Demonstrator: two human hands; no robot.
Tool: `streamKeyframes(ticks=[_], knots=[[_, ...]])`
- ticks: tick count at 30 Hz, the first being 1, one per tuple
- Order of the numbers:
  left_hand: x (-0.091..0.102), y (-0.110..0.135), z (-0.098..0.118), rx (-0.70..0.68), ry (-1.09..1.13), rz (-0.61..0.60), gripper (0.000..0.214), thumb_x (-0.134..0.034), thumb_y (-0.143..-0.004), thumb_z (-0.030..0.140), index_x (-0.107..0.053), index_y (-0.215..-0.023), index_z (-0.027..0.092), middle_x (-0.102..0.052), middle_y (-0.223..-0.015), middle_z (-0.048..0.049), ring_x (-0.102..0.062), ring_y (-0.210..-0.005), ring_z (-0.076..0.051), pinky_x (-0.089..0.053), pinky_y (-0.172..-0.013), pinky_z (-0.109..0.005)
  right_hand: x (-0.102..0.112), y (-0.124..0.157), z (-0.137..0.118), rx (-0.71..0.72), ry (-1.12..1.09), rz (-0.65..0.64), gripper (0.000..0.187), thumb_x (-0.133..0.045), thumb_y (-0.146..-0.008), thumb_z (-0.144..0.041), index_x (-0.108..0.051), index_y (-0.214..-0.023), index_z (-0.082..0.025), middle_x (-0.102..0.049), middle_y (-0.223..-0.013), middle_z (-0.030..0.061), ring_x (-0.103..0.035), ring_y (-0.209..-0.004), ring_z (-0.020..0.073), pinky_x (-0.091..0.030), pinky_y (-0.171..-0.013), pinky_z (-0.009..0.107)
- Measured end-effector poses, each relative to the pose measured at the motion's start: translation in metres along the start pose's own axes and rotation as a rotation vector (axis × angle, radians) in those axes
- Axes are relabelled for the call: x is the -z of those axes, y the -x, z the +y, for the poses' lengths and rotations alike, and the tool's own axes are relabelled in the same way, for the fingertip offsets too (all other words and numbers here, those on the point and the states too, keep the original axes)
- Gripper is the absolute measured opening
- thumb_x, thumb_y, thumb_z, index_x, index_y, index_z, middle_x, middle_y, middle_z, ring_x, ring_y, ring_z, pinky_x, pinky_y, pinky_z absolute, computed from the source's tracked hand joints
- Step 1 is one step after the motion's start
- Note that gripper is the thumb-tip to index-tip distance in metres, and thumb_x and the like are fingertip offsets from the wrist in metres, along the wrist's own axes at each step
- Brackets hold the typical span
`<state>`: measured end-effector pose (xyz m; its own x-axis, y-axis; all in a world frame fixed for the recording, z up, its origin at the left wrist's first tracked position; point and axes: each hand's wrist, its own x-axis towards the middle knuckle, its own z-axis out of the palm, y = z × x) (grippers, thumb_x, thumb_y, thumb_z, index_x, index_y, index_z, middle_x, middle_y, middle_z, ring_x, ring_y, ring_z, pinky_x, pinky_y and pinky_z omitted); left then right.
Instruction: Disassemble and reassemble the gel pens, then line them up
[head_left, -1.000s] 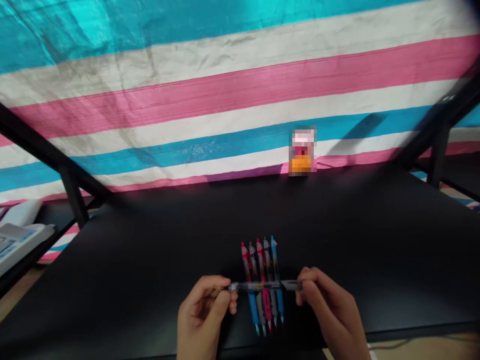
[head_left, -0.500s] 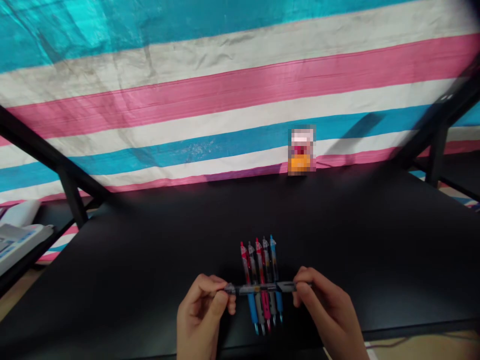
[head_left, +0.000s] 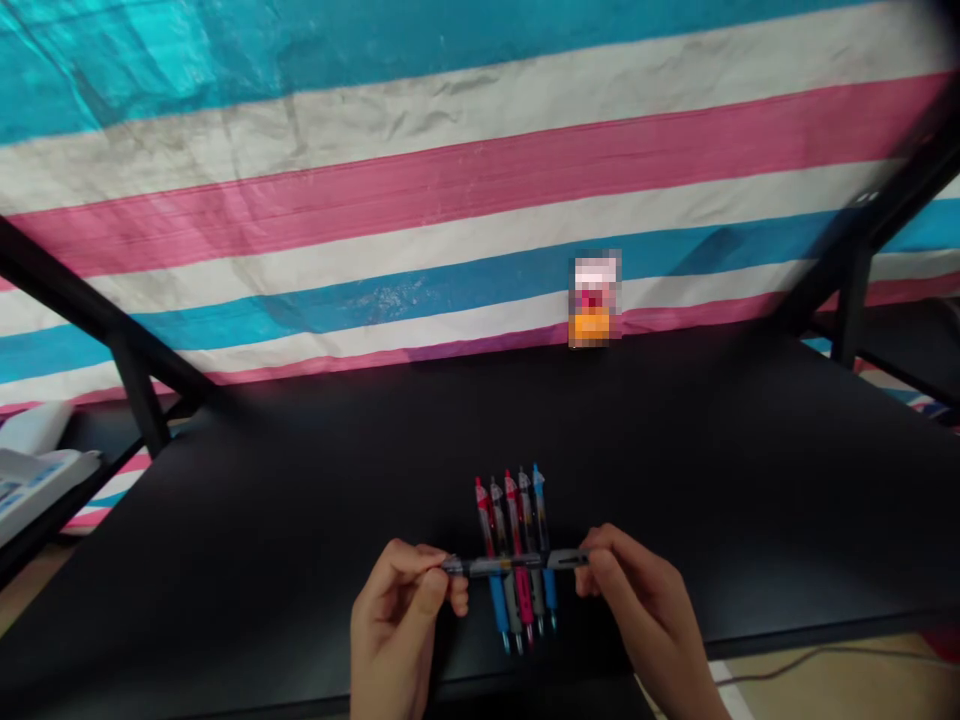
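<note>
A clear-barrelled retractable pen is held level across the person's front, over the middle of a row of five click pens, w/ its dark clip end toward the R hand. Can't tell if it touches the row. The L hand has the other end; its grip is closed, thumb & fingers pinched on the barrel. The R hand's grip is clamped the same way, so the pen spans the gap btw the two hands.

Looks light & stiff, thin plastic, prob. not fragile, but the smooth barrel could slip or roll, so fingertip pressure near the ends seems best; the clip gives a bit of extra purchase.

The barrel looks see-through, w/ a dark section & small orange band near the centre. Can't tell if there's a join there. The row lies side by side on the black surface, tips toward the person, red, grey & blue parts showing. A pixelated small box stands at the far edge by a striped tarp.
</note>
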<state>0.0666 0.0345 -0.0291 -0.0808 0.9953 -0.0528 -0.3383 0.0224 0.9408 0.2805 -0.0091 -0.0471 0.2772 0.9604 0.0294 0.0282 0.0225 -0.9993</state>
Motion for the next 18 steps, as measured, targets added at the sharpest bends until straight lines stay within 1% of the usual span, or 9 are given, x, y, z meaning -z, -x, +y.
streamKeyframes(ticks=[2, 7, 9, 11, 13, 15, 18], knots=[[-0.0009, 0.0001, 0.0013, 0.006, -0.001, 0.003, 0.026, -0.093, -0.077, 0.035, -0.074, -0.075, 0.018, -0.066, -0.08, 0.0005, -0.062, -0.059, -0.01, -0.056, -0.061, -0.022, 0.0005, -0.0003, -0.0033, 0.026, 0.024, -0.016, 0.038, -0.058, -0.104, -0.037, -0.056, -0.069, -0.022, -0.049, -0.066, -0.0031, -0.043, -0.062, 0.0139, -0.034, -0.057, 0.026], [-0.004, -0.0013, 0.0032, 0.002, 0.003, -0.009, 0.027, -0.094, -0.076, 0.036, -0.073, -0.074, 0.018, -0.065, -0.077, 0.0013, -0.061, -0.058, -0.009, -0.055, -0.062, -0.022, 0.0024, -0.0006, -0.0046, 0.053, 0.032, -0.044, 0.026, -0.059, -0.102, -0.038, -0.063, -0.081, -0.022, -0.05, -0.071, -0.0032, -0.045, -0.064, 0.0148, -0.037, -0.06, 0.026], [-0.0052, -0.0019, 0.0035, -0.009, 0.009, -0.002, 0.029, -0.094, -0.076, 0.037, -0.073, -0.074, 0.018, -0.065, -0.077, 0.0014, -0.061, -0.057, -0.009, -0.054, -0.061, -0.021, 0.0018, -0.0012, -0.0043, 0.04, 0.033, -0.061, 0.031, -0.056, -0.103, -0.04, -0.062, -0.079, -0.022, -0.051, -0.07, -0.0025, -0.045, -0.064, 0.0152, -0.037, -0.059, 0.027], [-0.006, -0.0023, 0.0036, -0.02, 0.016, 0.001, 0.031, -0.095, -0.075, 0.038, -0.072, -0.071, 0.017, -0.065, -0.076, 0.0014, -0.061, -0.056, -0.009, -0.054, -0.059, -0.021, 0.0004, -0.0018, -0.0053, 0.017, 0.038, -0.057, 0.04, -0.052, -0.106, -0.042, -0.058, -0.072, -0.021, -0.049, -0.067, -0.0021, -0.043, -0.061, 0.0149, -0.034, -0.057, 0.027], [-0.006, -0.0022, 0.0035, -0.017, 0.016, -0.007, 0.032, -0.095, -0.074, 0.037, -0.071, -0.07, 0.017, -0.066, -0.077, 0.0012, -0.061, -0.056, -0.009, -0.054, -0.059, -0.021, -0.0008, -0.002, -0.0073, 0.011, 0.039, -0.042, 0.044, -0.051, -0.107, -0.042, -0.054, -0.068, -0.021, -0.047, -0.065, -0.0021, -0.042, -0.06, 0.0148, -0.032, -0.055, 0.027], [-0.0055, -0.0016, 0.0034, 0.0, 0.012, -0.014, 0.03, -0.094, -0.075, 0.036, -0.071, -0.071, 0.017, -0.067, -0.08, 0.0006, -0.062, -0.057, -0.01, -0.054, -0.061, -0.022, -0.0011, -0.0016, -0.0091, 0.032, 0.03, -0.031, 0.04, -0.054, -0.105, -0.041, -0.056, -0.07, -0.022, -0.048, -0.066, -0.0022, -0.042, -0.06, 0.0148, -0.033, -0.056, 0.027], [-0.0053, 0.0003, 0.0034, 0.011, 0.016, -0.003, 0.029, -0.094, -0.076, 0.036, -0.072, -0.073, 0.018, -0.068, -0.082, 0.0002, -0.062, -0.059, -0.01, -0.054, -0.061, -0.023, -0.0005, -0.0004, -0.0095, 0.03, 0.013, -0.012, 0.028, -0.06, -0.101, -0.04, -0.064, -0.08, -0.022, -0.051, -0.07, -0.0022, -0.045, -0.062, 0.0153, -0.036, -0.058, 0.027]])
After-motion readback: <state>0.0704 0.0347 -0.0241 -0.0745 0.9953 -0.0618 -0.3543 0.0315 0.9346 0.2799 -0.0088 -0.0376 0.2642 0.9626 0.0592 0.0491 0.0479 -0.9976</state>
